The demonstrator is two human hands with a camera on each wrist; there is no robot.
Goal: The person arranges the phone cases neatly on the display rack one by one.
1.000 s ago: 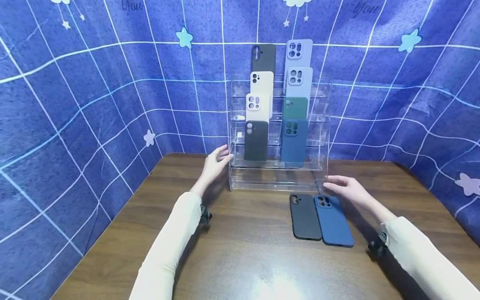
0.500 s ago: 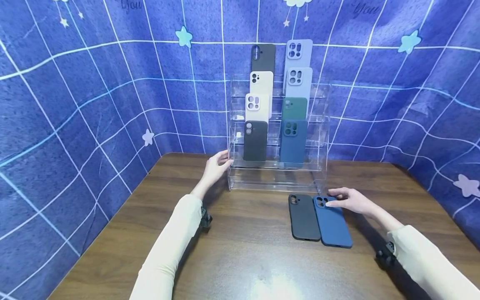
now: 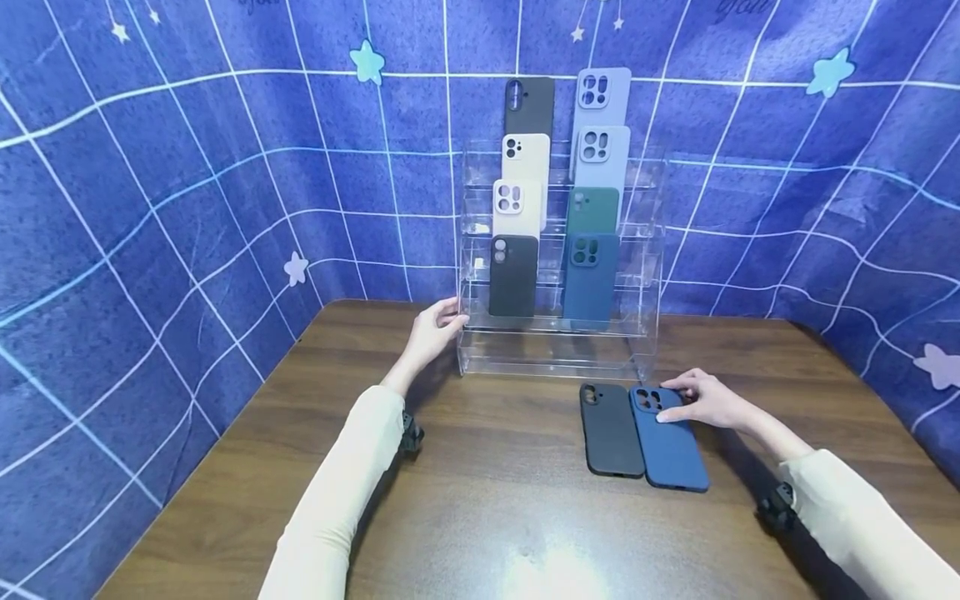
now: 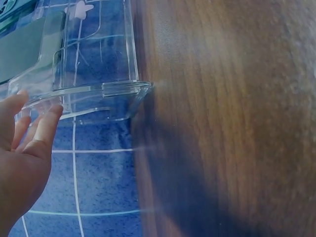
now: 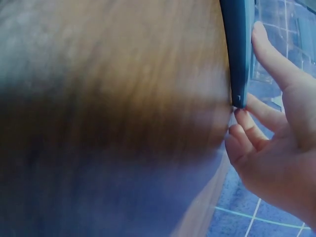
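A clear acrylic display stand [image 3: 551,367] holds phone cases in two columns on its tiers. At the stand's left side, my left hand [image 3: 433,333] touches the edge of the side panel [image 4: 103,89] with thumb and fingertips, fingers loosely extended. A blue phone case [image 3: 677,454] lies on the table in front of the stand's right corner. My right hand [image 3: 708,402] pinches its top right part, thumb [image 5: 266,49] on the face, fingers at the edge. Left of it lies a black phone case [image 3: 613,433], side by side with the blue one.
The wooden table [image 3: 450,517] meets a blue gridded curtain [image 3: 360,192] at the back and both sides. In the stand's front tier are a black case [image 3: 513,279] and a blue case [image 3: 590,287]; white, green, lilac and dark cases rise behind.
My right hand has left the stand's right side, moved down to the blue case and taken hold of its upper edge. The left hand slid slightly down the stand's side.
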